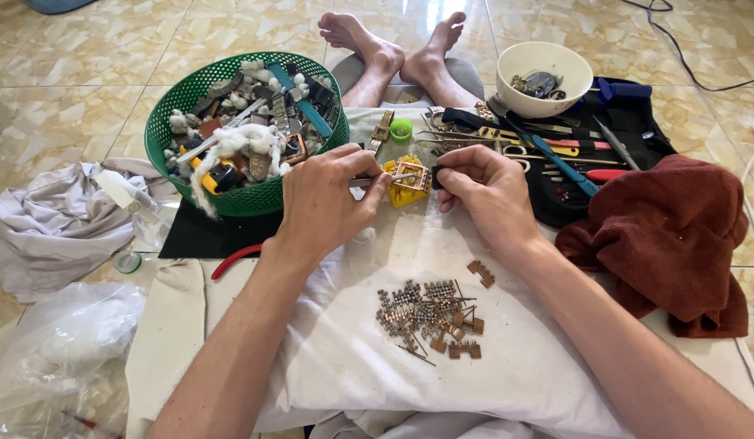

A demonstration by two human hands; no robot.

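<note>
My left hand [327, 199] pinches a thin metal tool [385, 180] whose tip points right into a square copper-coloured watch case [412, 177]. The case rests on a small yellow block [407, 194] on the white cloth [344, 349]. My right hand [488, 189] grips the right side of the case with thumb and fingers. A pile of small copper watch-band links and pins [430, 317] lies on the cloth nearer to me, between my forearms.
A green basket [231, 199] of watch parts and cotton stands at the left. A white bowl [543, 79] and a black tool mat [637, 126] with screwdrivers and tweezers lie at the right, beside a brown towel [673, 236]. Red-handled pliers [235, 260], a grey cloth [56, 223] and my bare feet [393, 45] are also around.
</note>
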